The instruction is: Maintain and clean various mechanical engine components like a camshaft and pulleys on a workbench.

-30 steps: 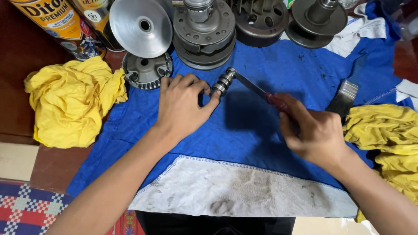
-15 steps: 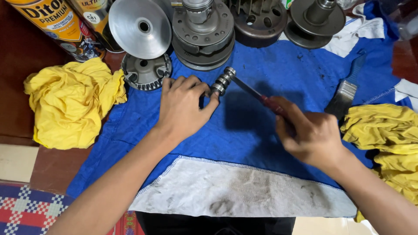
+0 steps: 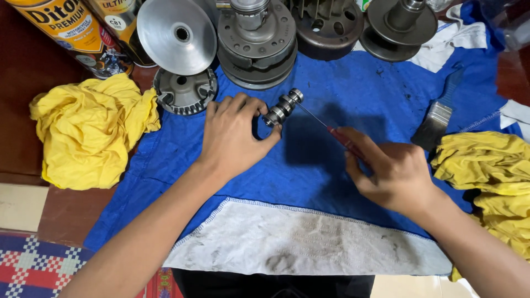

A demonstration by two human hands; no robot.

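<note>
My left hand (image 3: 234, 138) rests on the blue cloth (image 3: 326, 165) and pinches a small grey metal shaft (image 3: 282, 108) with several lobes, lying tilted toward the upper right. My right hand (image 3: 395, 171) grips a red-handled screwdriver (image 3: 345, 140); its thin blade runs up-left to the far end of the shaft. Both hands sit mid-cloth, a hand's width apart.
Round metal engine parts line the far edge: a shiny disc (image 3: 175, 34), a toothed part (image 3: 185, 91), a clutch assembly (image 3: 256, 41) and two more (image 3: 400, 25). Yellow rags lie left (image 3: 88, 129) and right (image 3: 488, 176). A paintbrush (image 3: 439, 113) and yellow cans (image 3: 72, 30) are nearby.
The view has shifted slightly. My right hand has tilted the screwdriver a little and slid down the handle; my left hand keeps hold of the shaft in the same place.
</note>
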